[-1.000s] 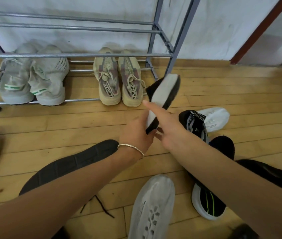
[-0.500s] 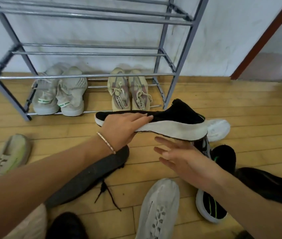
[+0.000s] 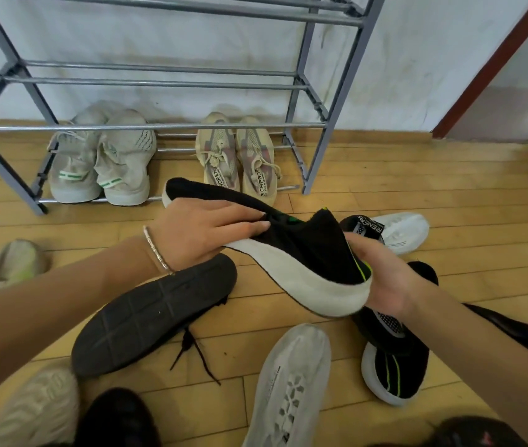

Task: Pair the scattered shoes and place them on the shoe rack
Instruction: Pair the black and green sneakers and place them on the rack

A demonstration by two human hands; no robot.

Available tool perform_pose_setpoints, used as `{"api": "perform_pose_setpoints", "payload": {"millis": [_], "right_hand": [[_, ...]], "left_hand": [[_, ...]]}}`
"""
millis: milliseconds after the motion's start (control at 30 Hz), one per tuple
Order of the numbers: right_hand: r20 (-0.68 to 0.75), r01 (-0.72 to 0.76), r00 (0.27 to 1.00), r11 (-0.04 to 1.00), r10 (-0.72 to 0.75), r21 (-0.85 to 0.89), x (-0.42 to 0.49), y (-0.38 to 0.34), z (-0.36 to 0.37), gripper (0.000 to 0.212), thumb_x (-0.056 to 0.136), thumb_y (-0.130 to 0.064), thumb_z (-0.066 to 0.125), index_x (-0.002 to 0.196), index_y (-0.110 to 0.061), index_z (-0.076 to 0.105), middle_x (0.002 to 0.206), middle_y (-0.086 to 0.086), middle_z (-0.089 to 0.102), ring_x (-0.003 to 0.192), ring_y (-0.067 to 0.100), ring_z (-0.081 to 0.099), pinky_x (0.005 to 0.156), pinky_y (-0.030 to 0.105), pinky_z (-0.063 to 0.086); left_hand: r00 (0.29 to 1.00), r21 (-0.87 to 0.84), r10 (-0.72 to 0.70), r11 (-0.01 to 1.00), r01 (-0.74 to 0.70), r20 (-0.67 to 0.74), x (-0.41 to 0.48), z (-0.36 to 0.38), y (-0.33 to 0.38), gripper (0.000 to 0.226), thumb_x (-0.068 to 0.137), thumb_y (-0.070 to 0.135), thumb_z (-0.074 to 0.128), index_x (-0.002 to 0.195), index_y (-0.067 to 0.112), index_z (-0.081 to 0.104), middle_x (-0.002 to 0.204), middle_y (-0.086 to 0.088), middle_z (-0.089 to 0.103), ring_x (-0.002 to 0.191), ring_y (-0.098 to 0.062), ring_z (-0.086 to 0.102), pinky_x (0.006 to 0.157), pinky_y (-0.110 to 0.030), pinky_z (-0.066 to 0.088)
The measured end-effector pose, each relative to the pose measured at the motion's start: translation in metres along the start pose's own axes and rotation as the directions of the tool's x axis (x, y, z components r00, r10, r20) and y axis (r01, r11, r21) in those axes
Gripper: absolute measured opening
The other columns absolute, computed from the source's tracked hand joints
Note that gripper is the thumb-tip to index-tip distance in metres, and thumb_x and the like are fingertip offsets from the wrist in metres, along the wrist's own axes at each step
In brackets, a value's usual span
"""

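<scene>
**black shoe (image 3: 304,250) held in both hands in front of the shoe rack (image 3: 330,124)**

Grip: the left hand (image 3: 204,233) lies over the forefoot, its fingers curled down onto the black knit upper and closed on it. A metal bracelet (image 3: 156,250) is on that wrist. The right hand (image 3: 382,279) cups the heel end, with the fingers wrapped round the back of the white sole. Both hands have hold of the same shoe.

Position: the black shoe is off the wooden floor (image 3: 450,188), just in front of the rack's bottom shelf. Its toe points toward the rack, and the white sole edge is turned toward the person.

On the rack, bottom shelf: a grey pair (image 3: 101,162) at the left end and a beige pair (image 3: 240,159) at the right end, each pair side by side with toes inward. The upper shelves are bars only.

On the floor in front of the rack:
- a dark shoe (image 3: 153,314), sole up, directly under the left forearm, with its lace trailing
- a pale grey shoe (image 3: 291,382), farther out from the rack
- a black shoe with green stripe (image 3: 395,366), under the right wrist
- a white-soled shoe (image 3: 401,230), on its side near the rack's right leg
- a light shoe (image 3: 14,266), out from the rack's left end
</scene>
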State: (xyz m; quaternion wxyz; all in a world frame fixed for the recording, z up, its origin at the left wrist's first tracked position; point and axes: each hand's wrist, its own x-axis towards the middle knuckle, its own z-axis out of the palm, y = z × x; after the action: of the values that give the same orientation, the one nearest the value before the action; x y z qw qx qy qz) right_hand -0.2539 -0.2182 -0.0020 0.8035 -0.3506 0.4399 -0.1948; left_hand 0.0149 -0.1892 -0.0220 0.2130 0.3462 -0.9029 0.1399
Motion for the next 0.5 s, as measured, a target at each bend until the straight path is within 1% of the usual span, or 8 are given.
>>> {"api": "perform_pose_setpoints", "payload": {"millis": [67, 133, 200, 267, 333, 400, 433, 500], "right_hand": [[0.000, -0.015, 1.000, 0.998, 0.015, -0.056, 0.001, -0.007, -0.002, 0.042, 0.094, -0.040, 0.042, 0.124, -0.018, 0.061, 0.121, 0.008, 0.067, 0.110, 0.023, 0.065, 0.079, 0.036, 0.053], [0.031, -0.047, 0.998, 0.984, 0.053, -0.170, 0.005, -0.013, 0.000, 0.049, 0.089, -0.049, 0.043, 0.129, -0.023, 0.057, 0.128, 0.007, 0.063, 0.112, 0.022, 0.064, 0.078, 0.036, 0.055], [0.048, -0.097, 0.992, 0.940, 0.119, -0.326, 0.009, -0.014, 0.011, 0.048, 0.082, -0.053, 0.047, 0.119, -0.028, 0.064, 0.121, 0.004, 0.066, 0.101, 0.015, 0.069, 0.080, 0.037, 0.057], [0.059, -0.122, 0.984, 0.882, 0.167, -0.455, 0.012, -0.011, 0.023, 0.036, 0.079, -0.048, 0.056, 0.106, -0.030, 0.071, 0.121, 0.005, 0.068, 0.094, 0.009, 0.071, 0.091, 0.036, 0.053], [0.068, -0.090, 0.990, 0.913, 0.127, -0.398, 0.012, -0.002, 0.025, 0.038, 0.081, -0.033, 0.065, 0.118, -0.025, 0.066, 0.122, 0.004, 0.068, 0.108, 0.017, 0.067, 0.100, 0.037, 0.047], [0.051, -0.045, 0.997, 0.952, 0.064, -0.303, 0.009, 0.007, 0.025, 0.047, 0.079, -0.026, 0.068, 0.125, -0.019, 0.060, 0.121, 0.010, 0.067, 0.113, 0.026, 0.063, 0.099, 0.039, 0.046], [0.051, -0.017, 0.998, 0.961, 0.032, -0.278, 0.004, 0.010, 0.025, 0.047, 0.079, -0.024, 0.068, 0.125, -0.018, 0.060, 0.120, 0.012, 0.067, 0.112, 0.028, 0.063, 0.097, 0.040, 0.047], [0.002, 0.037, 0.999, 0.974, -0.037, -0.223, 0.006, 0.016, 0.029, 0.043, 0.083, -0.017, 0.067, 0.125, -0.017, 0.059, 0.116, 0.012, 0.069, 0.106, 0.027, 0.065, 0.091, 0.038, 0.050]], "left_hand": [[0.997, -0.023, 0.073, 0.997, -0.073, 0.008, 0.002, 0.002, 0.005, 0.040, 0.084, 0.011, 0.055, 0.123, 0.017, 0.049, 0.115, -0.005, 0.069, 0.096, -0.020, 0.069, 0.049, -0.026, 0.053], [0.990, -0.024, 0.139, 0.990, -0.139, 0.023, 0.003, 0.003, 0.009, 0.036, 0.087, 0.009, 0.049, 0.122, 0.016, 0.049, 0.114, -0.006, 0.069, 0.097, -0.021, 0.069, 0.055, -0.026, 0.055], [0.985, -0.021, 0.173, 0.985, -0.172, 0.025, 0.004, 0.003, 0.012, 0.030, 0.094, 0.008, 0.038, 0.121, 0.015, 0.049, 0.115, -0.006, 0.069, 0.097, -0.021, 0.069, 0.064, -0.027, 0.055], [0.982, -0.026, 0.186, 0.982, -0.186, 0.030, 0.005, 0.004, 0.012, 0.029, 0.093, 0.007, 0.039, 0.120, 0.014, 0.049, 0.115, -0.007, 0.069, 0.098, -0.021, 0.069, 0.071, -0.027, 0.055], [0.985, -0.030, 0.167, 0.986, -0.166, 0.041, 0.005, 0.005, 0.011, 0.033, 0.086, 0.008, 0.048, 0.119, 0.014, 0.048, 0.116, -0.006, 0.069, 0.098, -0.020, 0.069, 0.073, -0.025, 0.054], [0.993, -0.049, 0.111, 0.993, -0.109, 0.043, 0.004, 0.006, 0.010, 0.040, 0.082, 0.012, 0.056, 0.121, 0.015, 0.046, 0.119, -0.006, 0.067, 0.100, -0.019, 0.067, 0.075, -0.024, 0.052], [0.997, -0.061, 0.074, 0.996, -0.072, 0.037, 0.004, 0.007, 0.010, 0.045, 0.081, 0.013, 0.061, 0.123, 0.015, 0.045, 0.122, -0.006, 0.065, 0.105, -0.019, 0.065, 0.080, -0.027, 0.051], [0.999, -0.078, -0.029, 0.996, 0.032, 0.032, 0.004, 0.009, 0.012, 0.057, 0.078, 0.020, 0.068, 0.128, 0.015, 0.042, 0.131, -0.006, 0.058, 0.120, -0.019, 0.054, 0.098, -0.036, 0.045]]}}
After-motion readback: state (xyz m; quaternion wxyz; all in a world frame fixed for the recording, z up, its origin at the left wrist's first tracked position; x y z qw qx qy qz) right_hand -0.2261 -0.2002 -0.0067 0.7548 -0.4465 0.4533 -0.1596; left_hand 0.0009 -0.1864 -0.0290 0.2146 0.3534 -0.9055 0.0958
